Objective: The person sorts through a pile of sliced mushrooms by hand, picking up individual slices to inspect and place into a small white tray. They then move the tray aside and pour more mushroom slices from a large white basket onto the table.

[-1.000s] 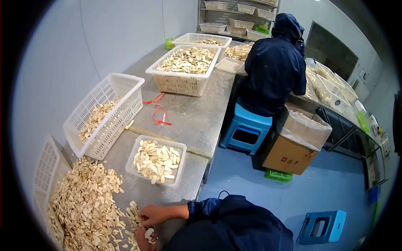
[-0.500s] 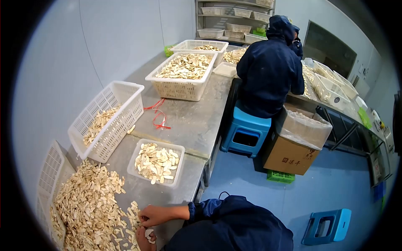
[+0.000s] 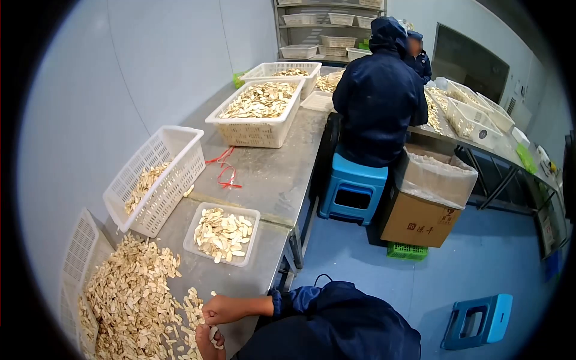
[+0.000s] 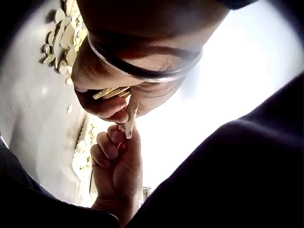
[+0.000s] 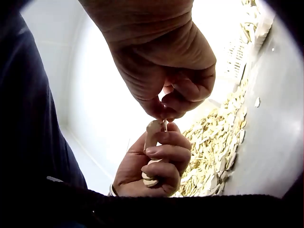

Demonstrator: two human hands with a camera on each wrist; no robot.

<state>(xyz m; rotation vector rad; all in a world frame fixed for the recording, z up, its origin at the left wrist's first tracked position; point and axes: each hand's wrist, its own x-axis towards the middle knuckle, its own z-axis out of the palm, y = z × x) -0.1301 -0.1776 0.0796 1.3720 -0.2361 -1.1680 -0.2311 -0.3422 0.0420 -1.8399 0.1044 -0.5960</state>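
Observation:
My left hand (image 4: 109,92), with a bangle at the wrist, grips several pale dried slices (image 5: 151,178) in its curled fingers. One slice (image 4: 132,116) stands out from its thumb and fingertips. My right hand (image 5: 175,90) meets it there, its fingertips pinching a thin pale piece (image 5: 165,124) right at the left fingers; what this piece is I cannot tell. In the head view the right hand (image 3: 222,309) is just above the left hand (image 3: 207,343), both at the table's near edge. Beside them lies a big heap of dried slices (image 3: 132,294).
A shallow white tray of slices (image 3: 255,240) sits beyond the hands. White perforated baskets (image 3: 195,157) line the wall, one (image 3: 78,258) tipped behind the heap. Red string (image 3: 228,174) lies on the metal table (image 3: 270,180). Another person (image 3: 378,96) sits beyond a lined carton (image 3: 420,219).
The head view has shifted slightly, so the scene sits a little differently in it. Both hands stay together at the table edge, with the slices still in the left hand.

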